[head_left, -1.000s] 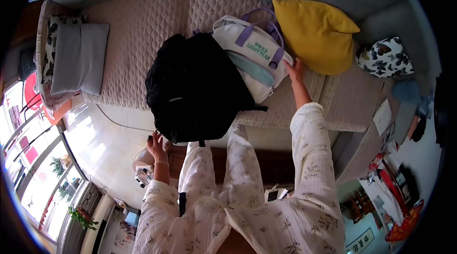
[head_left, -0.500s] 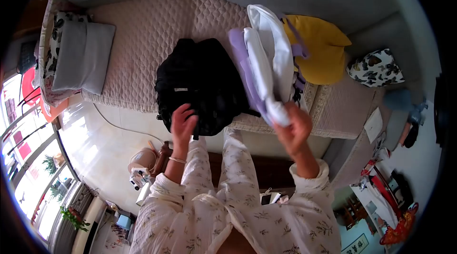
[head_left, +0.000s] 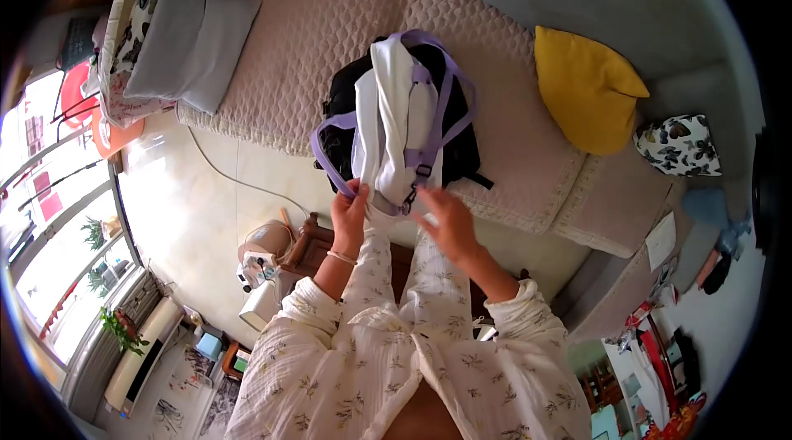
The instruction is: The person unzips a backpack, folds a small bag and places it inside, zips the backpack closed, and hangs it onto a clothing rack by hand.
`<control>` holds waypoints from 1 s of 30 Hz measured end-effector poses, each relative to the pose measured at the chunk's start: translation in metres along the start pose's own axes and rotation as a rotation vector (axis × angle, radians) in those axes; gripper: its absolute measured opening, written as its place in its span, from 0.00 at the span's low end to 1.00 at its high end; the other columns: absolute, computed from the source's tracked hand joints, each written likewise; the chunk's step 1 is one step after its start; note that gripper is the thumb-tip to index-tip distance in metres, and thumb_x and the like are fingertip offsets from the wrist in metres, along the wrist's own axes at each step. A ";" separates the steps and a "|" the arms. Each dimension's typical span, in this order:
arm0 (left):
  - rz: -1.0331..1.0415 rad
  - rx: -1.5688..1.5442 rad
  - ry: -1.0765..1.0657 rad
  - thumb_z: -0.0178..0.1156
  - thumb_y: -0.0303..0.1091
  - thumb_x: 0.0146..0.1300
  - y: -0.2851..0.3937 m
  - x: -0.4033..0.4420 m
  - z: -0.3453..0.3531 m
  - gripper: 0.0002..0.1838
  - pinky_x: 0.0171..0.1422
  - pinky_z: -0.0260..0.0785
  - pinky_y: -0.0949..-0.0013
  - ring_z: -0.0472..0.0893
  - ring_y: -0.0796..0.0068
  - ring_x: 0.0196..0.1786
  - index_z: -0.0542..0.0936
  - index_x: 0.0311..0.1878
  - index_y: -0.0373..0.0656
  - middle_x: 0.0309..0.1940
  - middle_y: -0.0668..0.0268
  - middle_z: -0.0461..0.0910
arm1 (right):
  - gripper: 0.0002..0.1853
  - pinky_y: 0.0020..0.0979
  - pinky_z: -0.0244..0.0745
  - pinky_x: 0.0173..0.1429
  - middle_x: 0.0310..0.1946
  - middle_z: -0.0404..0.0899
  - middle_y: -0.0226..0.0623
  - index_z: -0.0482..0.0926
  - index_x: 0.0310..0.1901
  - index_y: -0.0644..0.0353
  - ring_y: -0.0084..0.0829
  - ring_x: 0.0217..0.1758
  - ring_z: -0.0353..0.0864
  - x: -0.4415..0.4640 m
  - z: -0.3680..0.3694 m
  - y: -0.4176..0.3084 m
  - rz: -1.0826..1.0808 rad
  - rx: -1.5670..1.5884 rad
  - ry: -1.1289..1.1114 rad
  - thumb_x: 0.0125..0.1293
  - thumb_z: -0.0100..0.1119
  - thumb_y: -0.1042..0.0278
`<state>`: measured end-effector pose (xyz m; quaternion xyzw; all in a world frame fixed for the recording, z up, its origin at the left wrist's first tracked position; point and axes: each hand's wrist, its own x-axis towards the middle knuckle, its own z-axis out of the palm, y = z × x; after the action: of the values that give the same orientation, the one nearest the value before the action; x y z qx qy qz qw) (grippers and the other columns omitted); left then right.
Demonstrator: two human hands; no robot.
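Note:
A white and purple bag with purple straps and a black buckle lies on top of a black backpack at the sofa's front edge. My left hand pinches the near left edge of the white and purple bag, beside its strap. Close to the buckle, my right hand has its fingers apart and holds nothing that I can see. Most of the black backpack is covered.
Quilted pink covers lie over the sofa. Cushions rest on it: a grey one at left, a yellow one and a butterfly-patterned one at right. A cable crosses the floor toward a brown stool.
The white and purple bag has moved left, from beside the black backpack onto it. My left hand has closed on its edge; my right hand has let go and opened. The view has shifted.

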<state>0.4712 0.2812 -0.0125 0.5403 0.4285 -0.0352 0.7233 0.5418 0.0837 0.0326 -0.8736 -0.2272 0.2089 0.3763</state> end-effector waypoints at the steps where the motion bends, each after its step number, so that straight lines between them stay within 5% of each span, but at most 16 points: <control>1: -0.021 -0.035 0.022 0.59 0.30 0.66 0.004 -0.001 -0.002 0.10 0.41 0.63 0.82 0.71 0.89 0.35 0.78 0.47 0.35 0.33 0.77 0.77 | 0.26 0.40 0.73 0.44 0.39 0.78 0.43 0.74 0.55 0.62 0.46 0.40 0.78 0.006 0.003 0.010 0.029 -0.026 0.135 0.56 0.67 0.62; 4: -0.020 -0.091 0.039 0.59 0.29 0.66 0.012 -0.008 -0.002 0.07 0.39 0.63 0.82 0.70 0.89 0.34 0.79 0.44 0.36 0.30 0.79 0.75 | 0.22 0.35 0.74 0.44 0.46 0.78 0.43 0.73 0.51 0.64 0.38 0.44 0.79 0.017 0.023 0.025 0.269 0.202 0.102 0.59 0.67 0.62; 10: 0.074 -0.089 -0.011 0.58 0.30 0.67 0.035 -0.021 0.005 0.06 0.36 0.57 0.84 0.66 0.92 0.32 0.79 0.42 0.38 0.29 0.80 0.72 | 0.10 0.24 0.72 0.36 0.34 0.81 0.37 0.77 0.42 0.64 0.21 0.32 0.78 0.056 0.045 0.007 0.428 0.566 0.182 0.61 0.62 0.70; 11: 0.068 -0.116 0.036 0.58 0.30 0.67 0.040 -0.023 0.003 0.06 0.36 0.58 0.83 0.66 0.92 0.32 0.79 0.42 0.38 0.29 0.80 0.72 | 0.05 0.20 0.68 0.32 0.27 0.78 0.28 0.77 0.38 0.64 0.15 0.28 0.73 0.054 0.044 0.014 0.374 0.578 0.280 0.62 0.60 0.73; 13: 0.024 -0.170 0.100 0.58 0.30 0.68 0.044 -0.027 -0.010 0.07 0.38 0.60 0.83 0.68 0.91 0.33 0.79 0.43 0.38 0.30 0.79 0.73 | 0.03 0.19 0.64 0.31 0.24 0.71 0.21 0.76 0.38 0.63 0.13 0.26 0.67 0.047 0.022 0.016 0.312 0.650 0.436 0.63 0.57 0.76; 16: -0.044 -0.374 0.178 0.58 0.31 0.68 0.034 -0.031 -0.017 0.08 0.41 0.66 0.80 0.72 0.88 0.34 0.79 0.45 0.38 0.31 0.76 0.76 | 0.02 0.20 0.66 0.39 0.31 0.71 0.23 0.73 0.36 0.62 0.14 0.35 0.69 0.021 -0.005 0.019 0.415 0.807 0.603 0.64 0.54 0.74; 19: -0.121 -0.424 0.114 0.58 0.30 0.67 0.016 -0.038 -0.018 0.12 0.48 0.69 0.77 0.75 0.83 0.41 0.75 0.52 0.38 0.40 0.71 0.77 | 0.06 0.19 0.62 0.37 0.29 0.69 0.24 0.71 0.34 0.60 0.13 0.32 0.65 -0.005 -0.006 0.025 0.460 0.939 0.632 0.66 0.54 0.69; 23: 0.110 -0.098 0.224 0.56 0.25 0.67 0.015 -0.044 -0.026 0.24 0.60 0.67 0.70 0.73 0.73 0.57 0.63 0.65 0.35 0.59 0.61 0.69 | 0.07 0.20 0.63 0.38 0.30 0.69 0.24 0.70 0.34 0.59 0.14 0.33 0.65 -0.012 -0.008 0.016 0.554 1.113 0.686 0.67 0.52 0.67; 26: 0.752 0.510 0.393 0.60 0.20 0.59 0.077 -0.058 -0.003 0.34 0.71 0.55 0.55 0.67 0.62 0.67 0.58 0.68 0.33 0.68 0.56 0.61 | 0.06 0.22 0.69 0.41 0.32 0.72 0.26 0.71 0.36 0.61 0.16 0.35 0.70 -0.016 -0.016 0.013 0.545 1.141 0.618 0.68 0.51 0.67; 27: 0.832 0.651 0.326 0.62 0.20 0.53 0.085 -0.065 0.002 0.35 0.75 0.48 0.53 0.65 0.58 0.69 0.61 0.66 0.31 0.68 0.53 0.63 | 0.06 0.23 0.71 0.42 0.33 0.73 0.27 0.72 0.37 0.61 0.17 0.36 0.72 -0.009 -0.021 0.003 0.558 1.139 0.585 0.68 0.51 0.68; 30: 0.740 0.882 -0.347 0.68 0.27 0.50 0.104 -0.069 0.040 0.27 0.74 0.51 0.49 0.70 0.55 0.65 0.74 0.56 0.42 0.58 0.56 0.74 | 0.07 0.25 0.77 0.45 0.37 0.77 0.30 0.74 0.40 0.63 0.20 0.39 0.77 0.007 -0.023 -0.007 0.526 1.109 0.489 0.69 0.52 0.68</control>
<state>0.5043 0.2636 0.1125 0.8891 0.0327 -0.0429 0.4545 0.5577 0.0793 0.0508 -0.5991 0.2271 0.1756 0.7475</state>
